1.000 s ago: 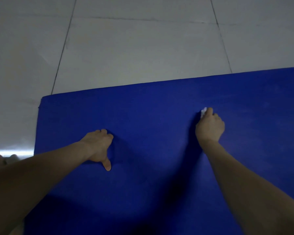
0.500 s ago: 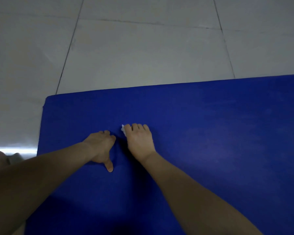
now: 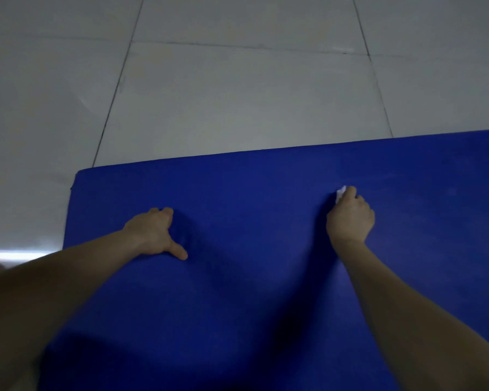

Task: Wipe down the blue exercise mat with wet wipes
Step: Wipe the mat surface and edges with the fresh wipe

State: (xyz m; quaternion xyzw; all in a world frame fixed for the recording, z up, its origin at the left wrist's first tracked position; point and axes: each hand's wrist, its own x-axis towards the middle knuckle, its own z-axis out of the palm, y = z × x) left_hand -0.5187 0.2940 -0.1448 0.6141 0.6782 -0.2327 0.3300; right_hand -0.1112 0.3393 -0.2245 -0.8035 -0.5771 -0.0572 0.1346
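**ENTRY: Wiping stroke on the mat, far band**

1. Tiled floor [image 3: 237,94]. Pale, with dark grout lines. It lies beyond the mat's far edge and off its left end. It is not part of the job, so the wipe should stop at the mat's edge and not run onto it.

2. Blue exercise mat [image 3: 266,292]. Lies flat, and its far-left corner is in view. It runs out of the picture on the right and toward the person. Faint pale smears show on the right part of the mat. Judgement: a good deal of surface is still to be covered.

3. Left hand [image 3: 153,232]. Rests on the mat inward of its left end, thumb spread to the side, holding nothing. The fingers are foreshortened, but it reads as an open, bracing hand. Advice: keep weight on it so the mat does not creep or ruckle under the stroke.

4. Right hand [image 3: 350,218]. On the mat further right, well apart from the left hand and nearer the far edge. Its fingers curl round the wipe and bear down on the mat.

5. Wet wipe [image 3: 341,193]. White and bunched, it peeks out at the fingertips and touches the mat. Advice: keep the pressure even and use long, overlapping passes parallel to the mat's far edge. Refold the wipe when it dries or soils, as a small wad covers little per pass.
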